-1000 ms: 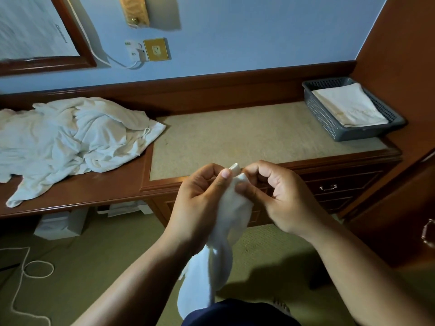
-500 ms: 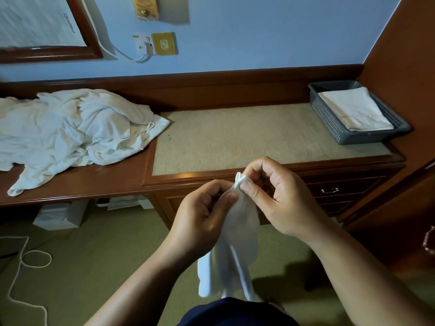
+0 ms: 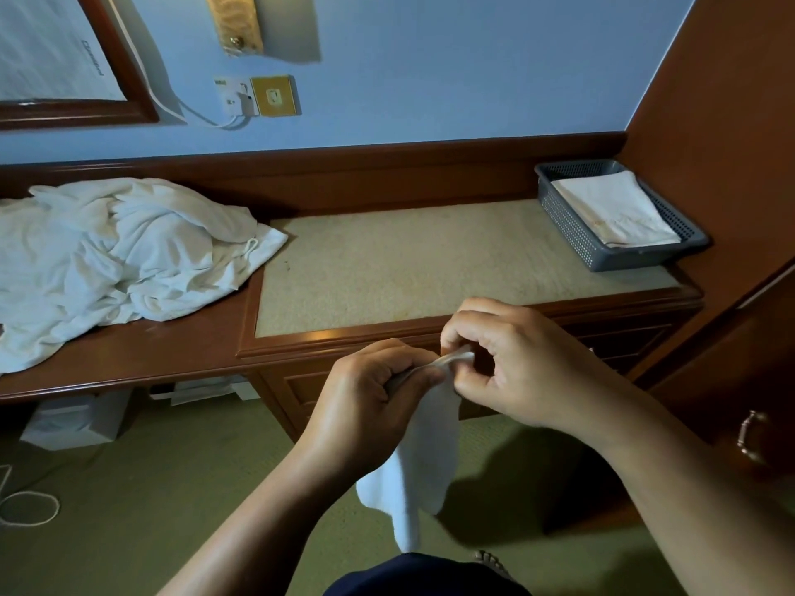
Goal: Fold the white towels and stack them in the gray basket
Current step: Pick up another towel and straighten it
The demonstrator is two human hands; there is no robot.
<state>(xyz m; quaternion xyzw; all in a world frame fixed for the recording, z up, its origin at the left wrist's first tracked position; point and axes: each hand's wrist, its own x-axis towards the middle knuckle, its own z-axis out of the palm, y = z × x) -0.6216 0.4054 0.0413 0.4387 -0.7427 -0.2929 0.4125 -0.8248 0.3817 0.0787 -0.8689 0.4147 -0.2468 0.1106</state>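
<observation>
Hands have drawn slightly apart since the last frame, with a short stretch of hem now taut between them. Left hand (image 3: 365, 402) and right hand (image 3: 512, 367) both pinch the white towel (image 3: 426, 458), which hangs below, in front of the tabletop (image 3: 408, 268). Gray basket (image 3: 572, 234) sits far right with a folded towel (image 3: 615, 208) inside; unfolded pile (image 3: 129, 247) lies far left.

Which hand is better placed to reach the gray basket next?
Right hand, probably: it pinches the towel on the side nearer the gray basket; the left hand grips it farther away.
</observation>
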